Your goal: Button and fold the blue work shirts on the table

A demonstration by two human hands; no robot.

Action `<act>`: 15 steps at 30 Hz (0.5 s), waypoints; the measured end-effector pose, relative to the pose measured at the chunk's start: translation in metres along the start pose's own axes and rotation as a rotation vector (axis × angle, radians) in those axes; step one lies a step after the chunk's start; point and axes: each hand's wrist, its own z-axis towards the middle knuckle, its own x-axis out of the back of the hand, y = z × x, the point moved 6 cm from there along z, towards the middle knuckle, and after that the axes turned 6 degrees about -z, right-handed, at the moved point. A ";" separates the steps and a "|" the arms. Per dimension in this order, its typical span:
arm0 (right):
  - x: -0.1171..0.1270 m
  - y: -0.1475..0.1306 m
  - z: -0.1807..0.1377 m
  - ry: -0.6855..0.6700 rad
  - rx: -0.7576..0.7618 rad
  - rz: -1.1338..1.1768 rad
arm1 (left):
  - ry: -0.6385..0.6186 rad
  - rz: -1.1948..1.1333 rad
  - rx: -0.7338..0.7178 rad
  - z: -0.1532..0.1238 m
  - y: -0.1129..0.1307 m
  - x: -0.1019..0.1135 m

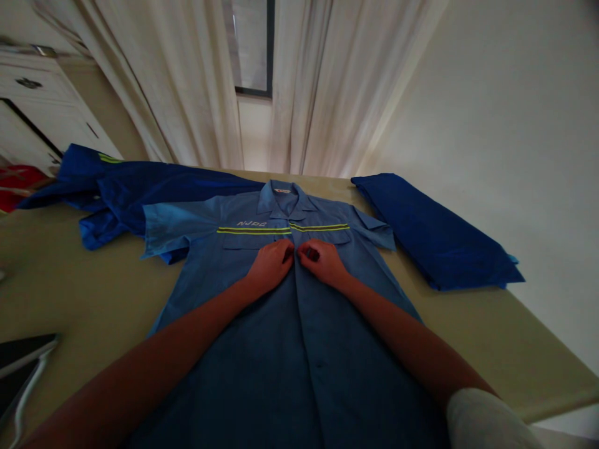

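Note:
A blue short-sleeved work shirt [253, 349] lies face up on the table, its collar pointing away from me. Yellow stripes cross its chest, and white lettering shows above the stripe on the left. My left hand [271, 262] pinches the shirt's front placket just below the stripes. Close beside it, my right hand [322, 259] is pinched on the other edge of the same placket. The fingertips nearly meet at the middle seam, and whatever small part is between them is hidden.
A folded dark blue garment [435, 231] lies on the table [93, 293] at the right. Another dark blue garment [135, 187] with yellow stripes is crumpled behind the left sleeve. A black device [23, 362] with a white cable sits at lower left. Curtains [187, 75] hang behind.

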 end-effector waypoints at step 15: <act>-0.001 0.002 0.001 -0.002 0.004 -0.053 | 0.029 -0.288 0.044 0.001 -0.006 0.004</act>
